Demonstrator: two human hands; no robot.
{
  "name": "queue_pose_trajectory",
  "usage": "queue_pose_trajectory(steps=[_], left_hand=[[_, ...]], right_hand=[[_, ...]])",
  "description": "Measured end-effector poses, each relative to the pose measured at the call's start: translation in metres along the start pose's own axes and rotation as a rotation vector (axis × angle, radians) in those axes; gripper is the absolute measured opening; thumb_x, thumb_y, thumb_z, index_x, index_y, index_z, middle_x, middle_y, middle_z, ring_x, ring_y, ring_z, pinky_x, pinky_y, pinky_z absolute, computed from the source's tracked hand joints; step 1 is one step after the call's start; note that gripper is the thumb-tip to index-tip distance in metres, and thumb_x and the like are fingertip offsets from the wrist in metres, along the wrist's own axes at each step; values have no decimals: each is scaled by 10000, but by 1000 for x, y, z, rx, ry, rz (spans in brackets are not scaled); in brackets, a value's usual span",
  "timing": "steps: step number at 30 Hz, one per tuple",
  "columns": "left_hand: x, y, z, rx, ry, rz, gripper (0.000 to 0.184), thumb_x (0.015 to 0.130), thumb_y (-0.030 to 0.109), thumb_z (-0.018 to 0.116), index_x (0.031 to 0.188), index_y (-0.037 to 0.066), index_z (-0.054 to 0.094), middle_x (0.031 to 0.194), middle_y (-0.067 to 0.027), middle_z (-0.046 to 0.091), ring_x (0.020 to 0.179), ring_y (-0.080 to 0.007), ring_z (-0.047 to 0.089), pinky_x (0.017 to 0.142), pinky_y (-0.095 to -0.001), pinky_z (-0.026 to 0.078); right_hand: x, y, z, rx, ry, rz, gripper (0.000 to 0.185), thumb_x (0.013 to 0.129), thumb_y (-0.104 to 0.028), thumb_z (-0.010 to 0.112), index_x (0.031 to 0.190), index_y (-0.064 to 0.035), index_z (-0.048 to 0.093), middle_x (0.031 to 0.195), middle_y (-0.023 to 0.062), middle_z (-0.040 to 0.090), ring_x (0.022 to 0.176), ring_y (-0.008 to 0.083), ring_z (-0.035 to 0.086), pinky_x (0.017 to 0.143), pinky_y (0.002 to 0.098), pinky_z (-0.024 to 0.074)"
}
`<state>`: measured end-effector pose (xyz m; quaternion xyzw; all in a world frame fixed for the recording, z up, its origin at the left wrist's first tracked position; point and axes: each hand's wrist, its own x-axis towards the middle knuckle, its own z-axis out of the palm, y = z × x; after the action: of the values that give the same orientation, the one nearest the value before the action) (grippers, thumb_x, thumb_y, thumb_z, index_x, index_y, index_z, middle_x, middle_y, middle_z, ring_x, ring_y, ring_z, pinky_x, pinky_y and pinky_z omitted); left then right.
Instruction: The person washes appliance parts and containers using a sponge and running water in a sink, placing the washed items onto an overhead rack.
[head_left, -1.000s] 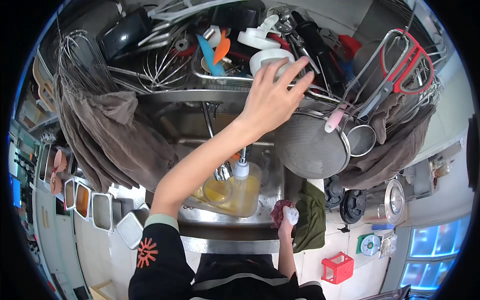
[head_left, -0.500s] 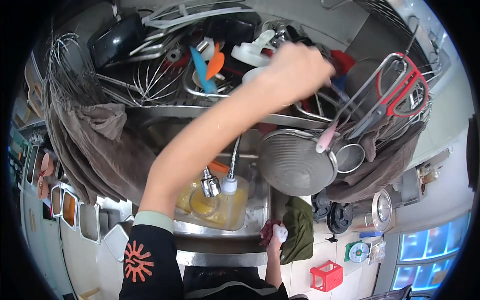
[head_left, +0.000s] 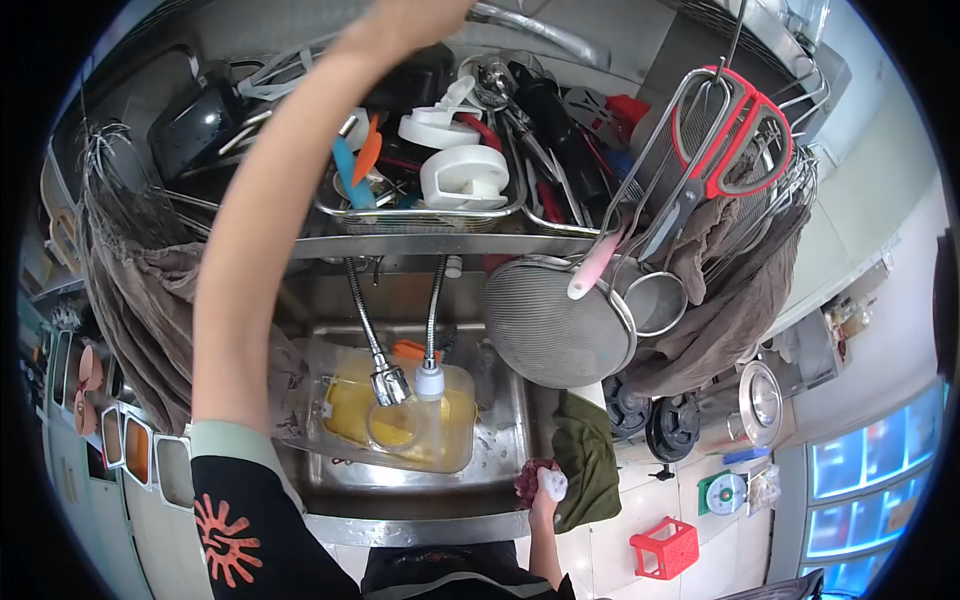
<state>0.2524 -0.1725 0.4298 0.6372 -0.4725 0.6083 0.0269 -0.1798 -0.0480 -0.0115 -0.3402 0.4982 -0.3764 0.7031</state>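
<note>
My left hand (head_left: 418, 22) is raised at the top edge of the view, close to a metal pipe (head_left: 545, 35) on the wall. Its fingers are cut off, so its grip does not show. Low by the sink's right front corner, my right hand (head_left: 546, 494) is closed round a dark red cloth (head_left: 534, 478), with white foam or something white on the hand. An olive-green cloth (head_left: 588, 465) hangs beside it. In the sink (head_left: 510, 440) a clear plastic tub (head_left: 459, 400) holds yellowish liquid and containers under two flexible taps (head_left: 389, 382).
Above the sink, a rack (head_left: 430, 243) carries white lids (head_left: 465, 177), whisks and utensils. A large strainer (head_left: 560, 325), a small strainer (head_left: 655, 303) and red-handled scissors (head_left: 705, 150) hang at right. Brown cloths (head_left: 150, 290) drape on both sides. A red stool (head_left: 668, 548) stands on the floor.
My left hand has moved up and left, from over the rack to the top edge. The rack's white lids are now uncovered. My right hand stays by the sink corner with the red cloth.
</note>
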Motion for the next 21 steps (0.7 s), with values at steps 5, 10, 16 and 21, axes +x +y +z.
queue_pose_trajectory(steps=[5,10,16,21], left_hand=[[37,49,11,-842,-714,-68,430,731,370,502,1075,113,518,1073,-156,517,971,-273,499,788,-362,409],[-39,59,-76,-1123,-261,-97,495,675,410,541,991,29,552,968,-193,559,825,-351,550,765,-353,439],[-316,103,-132,-1269,-2259,703,374,806,334,428,742,9,602,731,-113,601,663,-213,563,597,-335,450],[-617,188,-32,-511,-2141,64,247,659,184,589,889,104,632,907,-110,603,809,-253,584,643,-361,479]], right_hand=[[0,-8,20,102,-151,-38,83,815,-147,481,844,-74,455,645,38,475,464,137,447,385,246,361],[5,-11,35,35,-178,-142,91,812,-144,493,865,-87,446,641,48,493,435,130,450,364,239,373],[16,-15,40,-8,-34,-3,245,805,-150,530,1041,-115,477,862,9,549,691,111,536,549,251,462],[33,0,30,-67,-173,-38,197,825,-167,497,1014,-136,454,765,6,546,566,107,526,427,232,437]])
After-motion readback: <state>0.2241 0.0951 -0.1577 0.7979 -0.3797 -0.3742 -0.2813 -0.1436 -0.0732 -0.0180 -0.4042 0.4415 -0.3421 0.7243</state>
